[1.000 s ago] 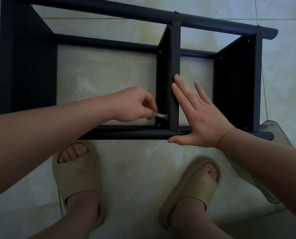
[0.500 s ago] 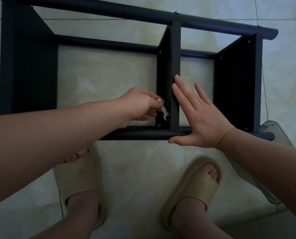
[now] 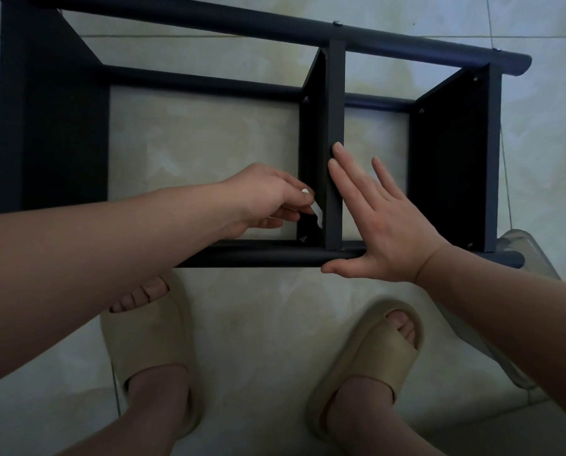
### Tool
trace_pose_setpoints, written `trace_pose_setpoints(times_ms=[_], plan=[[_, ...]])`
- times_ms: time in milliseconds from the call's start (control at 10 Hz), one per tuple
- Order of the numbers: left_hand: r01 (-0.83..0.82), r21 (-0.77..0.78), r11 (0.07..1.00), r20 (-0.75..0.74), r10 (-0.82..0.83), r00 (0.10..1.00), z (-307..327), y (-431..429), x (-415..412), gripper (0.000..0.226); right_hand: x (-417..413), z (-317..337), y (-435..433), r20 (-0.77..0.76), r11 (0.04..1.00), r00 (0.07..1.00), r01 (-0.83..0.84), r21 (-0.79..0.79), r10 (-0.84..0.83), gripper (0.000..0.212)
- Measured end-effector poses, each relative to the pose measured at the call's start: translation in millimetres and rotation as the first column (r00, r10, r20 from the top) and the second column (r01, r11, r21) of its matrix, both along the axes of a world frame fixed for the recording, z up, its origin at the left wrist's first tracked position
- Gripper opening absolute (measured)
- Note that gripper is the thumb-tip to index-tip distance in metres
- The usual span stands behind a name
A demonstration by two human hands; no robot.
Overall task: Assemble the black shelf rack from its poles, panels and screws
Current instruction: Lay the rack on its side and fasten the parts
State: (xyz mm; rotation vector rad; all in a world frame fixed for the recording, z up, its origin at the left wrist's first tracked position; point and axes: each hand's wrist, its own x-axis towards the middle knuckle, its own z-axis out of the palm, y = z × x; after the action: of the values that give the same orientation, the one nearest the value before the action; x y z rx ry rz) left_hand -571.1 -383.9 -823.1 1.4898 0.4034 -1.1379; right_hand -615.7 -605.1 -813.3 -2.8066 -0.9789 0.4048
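On the floor: a black shelf rack (image 3: 54,133) lies on its side on pale tiles (image 3: 258,324), seen from above by the person standing over it.
Rack frame: a near pole (image 3: 268,255) and a far pole (image 3: 209,18) run left to right, with upright panels fixed between them.
Middle panel: its narrow front edge (image 3: 336,103) faces up, and it meets the near pole just beside both hands.
Right panel: a dark panel (image 3: 449,166) stands near the poles' right ends, with small screw heads at its corners.
Left hand: the left hand (image 3: 265,195) reaches in from the left, its fingers curled and pinching a small pale flat wrench (image 3: 317,213) against the middle panel's left face.
Screw: a screw (image 3: 303,238) sits at the bottom corner of that face, just below the wrench tip; whether they touch is unclear.
Right hand: the right hand (image 3: 383,225) is spread flat with straight fingers (image 3: 344,179) laid along the right side of the middle panel's edge, its palm over the near pole.
Feet: two beige slippers (image 3: 150,343) stand close to the near pole.
Right edge: a clear plastic object (image 3: 525,248) lies by the rack's end, partly hidden by the forearm.
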Motion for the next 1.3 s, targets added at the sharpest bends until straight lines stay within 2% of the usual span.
trace_pose_setpoints(times_ms=[400, 800, 1300], plan=[[-0.051, -0.041, 0.998, -0.103, 0.047, 0.994, 4, -6, 3, 0.009, 0, 2, 1, -0.013, 1.000, 1.000, 0.007, 0.001, -0.007, 0.124], [-0.064, -0.075, 0.995, -0.084, 0.057, 0.995, 2, -7, 1, 0.008, 0, 1, 0, 0.007, 1.000, 1.000, 0.003, 0.002, -0.003, 0.124], [-0.062, -0.098, 0.993, -0.104, 0.051, 0.993, 1, -7, -6, 0.008, -1, -1, 0, 0.105, 0.999, 0.993, -0.045, -0.019, 0.047, 0.117]])
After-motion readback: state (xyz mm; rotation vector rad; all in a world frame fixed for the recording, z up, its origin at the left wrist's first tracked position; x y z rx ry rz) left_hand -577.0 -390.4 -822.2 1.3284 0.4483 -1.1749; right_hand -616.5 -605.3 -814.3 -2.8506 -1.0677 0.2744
